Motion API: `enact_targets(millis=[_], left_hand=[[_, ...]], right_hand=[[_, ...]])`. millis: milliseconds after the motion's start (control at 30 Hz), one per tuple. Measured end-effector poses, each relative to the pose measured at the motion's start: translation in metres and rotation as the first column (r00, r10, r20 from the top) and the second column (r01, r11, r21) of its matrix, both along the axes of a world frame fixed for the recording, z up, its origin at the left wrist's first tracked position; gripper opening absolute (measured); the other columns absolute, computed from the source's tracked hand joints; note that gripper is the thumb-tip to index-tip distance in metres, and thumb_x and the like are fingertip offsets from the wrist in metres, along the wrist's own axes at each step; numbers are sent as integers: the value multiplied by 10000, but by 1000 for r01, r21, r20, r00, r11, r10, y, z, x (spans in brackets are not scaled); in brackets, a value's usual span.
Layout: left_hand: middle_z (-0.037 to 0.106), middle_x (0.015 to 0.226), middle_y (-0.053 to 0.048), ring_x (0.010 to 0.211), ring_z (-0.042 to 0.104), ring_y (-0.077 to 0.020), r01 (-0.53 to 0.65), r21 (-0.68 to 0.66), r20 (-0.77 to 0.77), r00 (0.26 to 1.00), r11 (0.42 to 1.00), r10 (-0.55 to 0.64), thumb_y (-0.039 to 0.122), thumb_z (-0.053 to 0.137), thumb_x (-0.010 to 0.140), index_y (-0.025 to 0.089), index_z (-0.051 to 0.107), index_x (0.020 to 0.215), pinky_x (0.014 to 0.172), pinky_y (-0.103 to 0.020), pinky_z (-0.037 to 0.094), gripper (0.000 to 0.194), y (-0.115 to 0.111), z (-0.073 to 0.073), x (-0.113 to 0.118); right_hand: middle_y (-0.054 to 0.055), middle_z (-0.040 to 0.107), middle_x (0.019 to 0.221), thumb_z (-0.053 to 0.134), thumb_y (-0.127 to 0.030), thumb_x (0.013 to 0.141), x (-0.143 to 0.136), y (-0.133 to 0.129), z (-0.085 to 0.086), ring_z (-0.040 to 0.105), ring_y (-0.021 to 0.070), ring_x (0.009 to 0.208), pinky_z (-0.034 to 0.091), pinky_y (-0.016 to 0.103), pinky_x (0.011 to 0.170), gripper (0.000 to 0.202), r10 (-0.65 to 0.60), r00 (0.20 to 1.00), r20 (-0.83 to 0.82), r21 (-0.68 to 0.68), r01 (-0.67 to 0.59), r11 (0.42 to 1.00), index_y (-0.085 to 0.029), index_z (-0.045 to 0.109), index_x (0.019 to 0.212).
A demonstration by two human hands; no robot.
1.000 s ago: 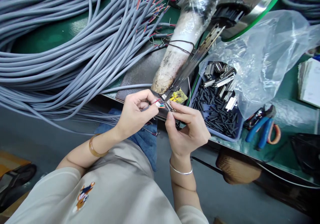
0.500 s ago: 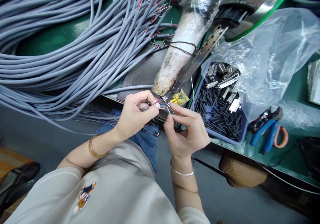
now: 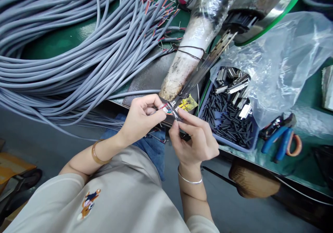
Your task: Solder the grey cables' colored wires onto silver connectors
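Observation:
My left hand [image 3: 144,113] is closed, thumb and fingertips pinching coloured wires [image 3: 168,112] at a whitish cable end. The wires reach a small metal multi-pin connector [image 3: 172,105] on the bench edge. At the connector's right side, my right hand [image 3: 194,134] pinches a thin silvery wire [image 3: 176,116] between thumb and forefinger; its far end is too small to make out. Down to the connector slants the dark metal shaft [image 3: 205,68] of what looks like a soldering iron, its tip close to both hands. A yellow pad [image 3: 189,103] lies just behind.
Grey cables [image 3: 78,59] with stripped coloured ends cover the left of the bench. A plastic-wrapped white tube [image 3: 179,66] leans beside the shaft. Rightward stand a blue tray [image 3: 253,144] of black sleeves and metal connectors, a clear plastic bag [image 3: 283,52] and blue-handled pliers [image 3: 281,144].
My right hand's fingertips have shifted slightly down and left, a little off the connector. My left hand keeps its hold. The whole view has shifted very slightly.

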State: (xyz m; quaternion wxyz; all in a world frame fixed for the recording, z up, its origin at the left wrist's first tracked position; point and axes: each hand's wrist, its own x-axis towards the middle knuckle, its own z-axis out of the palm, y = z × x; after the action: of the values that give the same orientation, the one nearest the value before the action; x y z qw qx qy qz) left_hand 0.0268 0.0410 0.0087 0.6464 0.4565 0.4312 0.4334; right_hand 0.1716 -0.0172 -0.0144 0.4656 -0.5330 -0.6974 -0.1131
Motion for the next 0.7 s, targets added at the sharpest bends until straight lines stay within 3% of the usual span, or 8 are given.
enact_targets(millis=[100, 233, 433, 533, 633, 700], left_hand=[[462, 556, 57, 445, 317, -27, 51, -51, 43, 998, 997, -49, 184, 732, 728, 177, 525, 646, 402, -176, 228, 222, 0, -3, -1], [460, 528, 72, 403, 286, -10, 108, -89, 66, 993, 990, -102, 201, 723, 763, 175, 517, 667, 380, -171, 199, 228, -4, -3, -2], [584, 669, 69, 457, 443, -19, 168, -71, 137, 978, 983, -157, 184, 760, 737, 188, 549, 898, 429, -144, 341, 265, -13, 0, -12], [636, 712, 45, 540, 528, -42, 201, -23, 158, 968, 979, -195, 141, 759, 709, 177, 607, 988, 504, -140, 424, 320, -19, 0, -17], [693, 760, -4, 626, 606, -75, 200, 22, 146, 969, 979, -201, 144, 749, 722, 158, 656, 937, 561, -156, 483, 235, -23, -1, -21], [688, 729, -4, 613, 607, -79, 184, 46, 139, 972, 982, -189, 150, 751, 739, 160, 654, 868, 549, -159, 487, 162, -24, -1, -22]], right_hand=[[47, 817, 1072, 778, -99, 823, 3, -3, -4, 795, 160, 870, 628, 238, 734, 207, 20, 998, 65, 7, -20, 1000, -229, 645, 914], [23, 822, 1038, 767, -100, 839, 3, -6, -2, 797, 163, 863, 633, 258, 741, 202, 8, 999, -36, -23, -9, 1000, -238, 654, 934], [16, 814, 959, 748, -94, 846, 0, -12, 4, 795, 179, 865, 653, 287, 742, 149, -30, 956, -293, -115, -4, 993, -221, 676, 876], [20, 803, 915, 734, -134, 872, 0, -15, 7, 791, 161, 813, 657, 245, 680, 108, -41, 896, -443, -288, -99, 953, -202, 664, 826], [13, 790, 891, 722, -170, 895, 0, -19, 9, 784, 142, 741, 650, 211, 639, 95, -41, 833, -551, -428, -240, 871, -190, 665, 822], [4, 788, 896, 713, -164, 906, -1, -22, 9, 768, 127, 677, 629, 198, 591, 41, -57, 832, -551, -389, -196, 900, -195, 696, 887]])
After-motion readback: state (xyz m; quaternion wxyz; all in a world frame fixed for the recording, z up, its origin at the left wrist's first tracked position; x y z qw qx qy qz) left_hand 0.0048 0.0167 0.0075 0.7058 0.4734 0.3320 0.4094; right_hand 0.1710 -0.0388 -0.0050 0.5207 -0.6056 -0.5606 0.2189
